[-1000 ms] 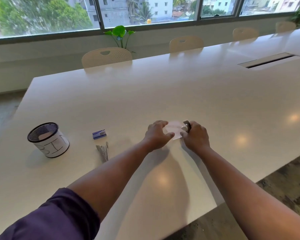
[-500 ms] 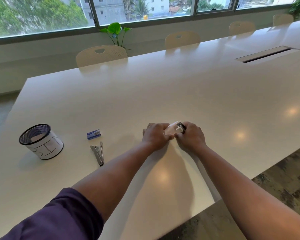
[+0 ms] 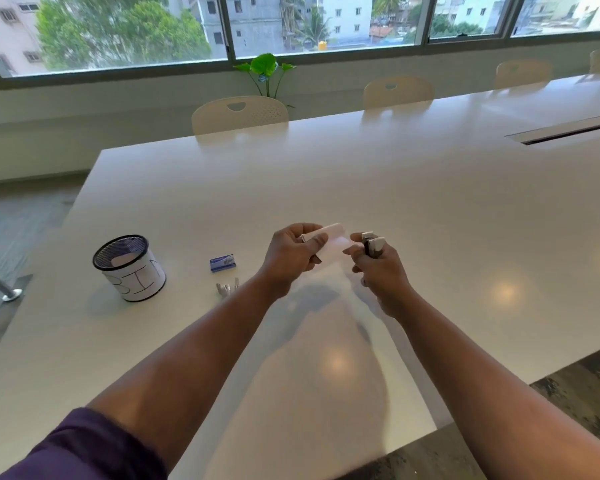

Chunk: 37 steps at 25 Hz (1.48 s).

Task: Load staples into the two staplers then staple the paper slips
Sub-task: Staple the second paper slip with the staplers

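Paper slips (image 3: 329,241) were held above the white surface (image 3: 395,188), pinched between thumb and fingers of the left hand (image 3: 293,252). The slips looked slightly curled; how many there were could not be told. The right hand (image 3: 378,268) gripped a small stapler (image 3: 373,244) upright, fingers curled round its body, silver-and-dark head poking up past the knuckles. The stapler sat just beside the right edge of the slips; contact could not be told. Whether it was open or closed could not be told. Both hands were raised off the surface, close together but not touching.

The second stapler (image 3: 226,288) lay on the surface left of the left forearm, partly hidden by it. Just beyond it lay a small blue staple box (image 3: 223,262). Farther left stood a black mesh cup (image 3: 129,268) wrapped in white paper hand-lettered "BIN", something pale inside.

A purple sleeve (image 3: 84,448) showed at the lower left. Cream chairs (image 3: 239,114) lined the far edge of the surface, with a green plant (image 3: 265,65) behind them below the windows (image 3: 291,26). A cable slot (image 3: 565,129) was set into the surface at far right.
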Each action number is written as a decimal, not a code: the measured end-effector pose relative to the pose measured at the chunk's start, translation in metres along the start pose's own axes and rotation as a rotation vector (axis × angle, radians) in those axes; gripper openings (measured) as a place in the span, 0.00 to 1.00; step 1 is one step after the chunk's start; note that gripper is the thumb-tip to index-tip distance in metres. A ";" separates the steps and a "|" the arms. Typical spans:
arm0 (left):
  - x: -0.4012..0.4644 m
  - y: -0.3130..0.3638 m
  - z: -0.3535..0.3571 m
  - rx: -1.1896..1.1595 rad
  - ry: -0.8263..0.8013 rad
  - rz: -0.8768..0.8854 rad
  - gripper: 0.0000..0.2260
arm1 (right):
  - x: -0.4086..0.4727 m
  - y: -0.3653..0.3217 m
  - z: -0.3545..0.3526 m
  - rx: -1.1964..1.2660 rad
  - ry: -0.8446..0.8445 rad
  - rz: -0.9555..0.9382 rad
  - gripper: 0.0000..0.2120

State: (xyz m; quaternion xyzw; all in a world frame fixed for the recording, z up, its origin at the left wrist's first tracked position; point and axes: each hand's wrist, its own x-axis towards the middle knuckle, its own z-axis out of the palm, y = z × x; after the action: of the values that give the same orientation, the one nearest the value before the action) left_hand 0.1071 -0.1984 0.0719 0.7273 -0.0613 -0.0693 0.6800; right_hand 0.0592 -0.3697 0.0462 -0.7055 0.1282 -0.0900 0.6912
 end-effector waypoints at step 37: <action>-0.057 0.013 -0.148 -0.558 0.293 -0.116 0.13 | -0.019 -0.034 0.146 0.072 -0.385 -0.287 0.10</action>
State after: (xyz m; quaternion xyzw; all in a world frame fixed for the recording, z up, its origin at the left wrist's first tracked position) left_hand 0.0788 -0.0433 0.0957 0.5173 0.1004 -0.0165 0.8497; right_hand 0.0876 -0.2242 0.0766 -0.6955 -0.1107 -0.0558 0.7078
